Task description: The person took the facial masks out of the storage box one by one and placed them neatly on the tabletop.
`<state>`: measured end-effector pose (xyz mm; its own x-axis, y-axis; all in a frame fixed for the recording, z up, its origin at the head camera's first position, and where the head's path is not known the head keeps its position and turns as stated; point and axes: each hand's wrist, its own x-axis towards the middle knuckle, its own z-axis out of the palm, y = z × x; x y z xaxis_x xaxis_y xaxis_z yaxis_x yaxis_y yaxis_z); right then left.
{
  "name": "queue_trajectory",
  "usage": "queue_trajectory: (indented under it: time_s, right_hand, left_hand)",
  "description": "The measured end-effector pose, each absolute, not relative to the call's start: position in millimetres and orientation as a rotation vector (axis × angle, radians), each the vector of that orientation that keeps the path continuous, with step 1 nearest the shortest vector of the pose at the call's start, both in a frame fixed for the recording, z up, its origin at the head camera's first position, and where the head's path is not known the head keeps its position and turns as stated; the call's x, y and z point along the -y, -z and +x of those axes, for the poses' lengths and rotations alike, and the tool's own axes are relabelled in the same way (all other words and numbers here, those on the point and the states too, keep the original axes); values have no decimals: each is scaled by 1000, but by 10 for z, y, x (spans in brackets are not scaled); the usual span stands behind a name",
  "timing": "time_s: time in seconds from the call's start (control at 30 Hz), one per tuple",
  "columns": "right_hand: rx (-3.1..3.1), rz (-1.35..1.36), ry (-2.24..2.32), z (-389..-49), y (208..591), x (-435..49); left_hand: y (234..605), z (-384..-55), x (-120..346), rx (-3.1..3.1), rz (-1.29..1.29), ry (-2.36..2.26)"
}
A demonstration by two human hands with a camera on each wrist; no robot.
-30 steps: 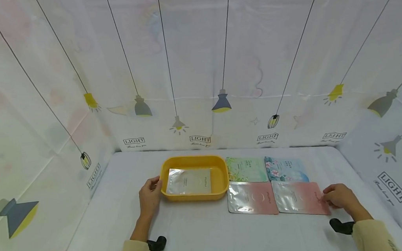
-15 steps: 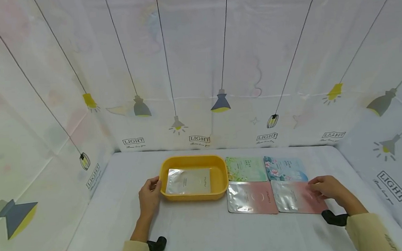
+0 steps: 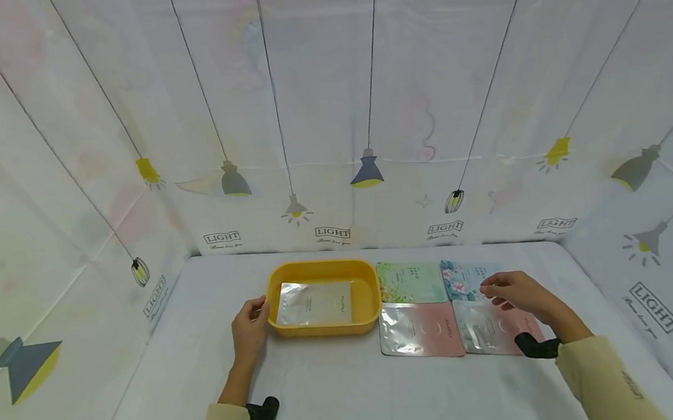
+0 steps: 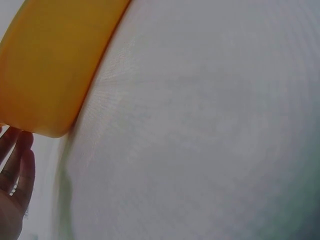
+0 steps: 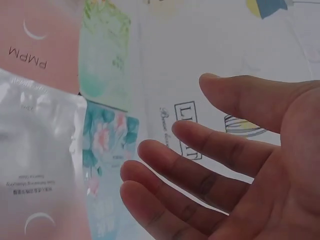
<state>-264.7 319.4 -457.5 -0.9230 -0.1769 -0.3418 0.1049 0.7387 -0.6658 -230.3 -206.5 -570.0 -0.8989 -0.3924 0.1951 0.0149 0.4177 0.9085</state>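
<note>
A yellow tray (image 3: 326, 331) stands on the table with a silvery-cream sheet mask packet (image 3: 314, 303) lying inside it. My left hand (image 3: 248, 332) rests at the tray's left end; in the left wrist view its fairly straight fingers (image 4: 26, 162) touch the outer wall. Over the packets on the right hovers my right hand (image 3: 518, 296), fingers spread and relaxed, nothing between them. It partly covers a blue floral mask packet (image 3: 463, 282) and a silver-pink mask packet (image 3: 479, 330). Left of these lie a green packet (image 3: 411, 283) and another silver-pink packet (image 3: 421, 330).
The packets lie flat in two rows, close against the tray's right side. A white cloth covers the table (image 3: 351, 393). Behind and at both sides hangs a lamp-patterned curtain (image 3: 316, 106). Black wrist mounts (image 3: 263, 409) sit on both wrists.
My right hand has moved left and away from the right edge of the right silver-pink packet, up toward the blue one. The left hand and the tray have stayed put.
</note>
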Motion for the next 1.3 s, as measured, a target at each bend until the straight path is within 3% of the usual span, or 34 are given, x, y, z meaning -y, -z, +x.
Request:
queue_trajectory:
  time_s: [0.33,1.3]
  right_hand:
    - [-2562,-211,1150,-2664,4433,-2785]
    - [-2309,-122,1503,-3058,4479,-1450]
  left_hand:
    - [5685,-2293,2063,2305,332,1482]
    - [5709,-2304,2081,2301,303,1480]
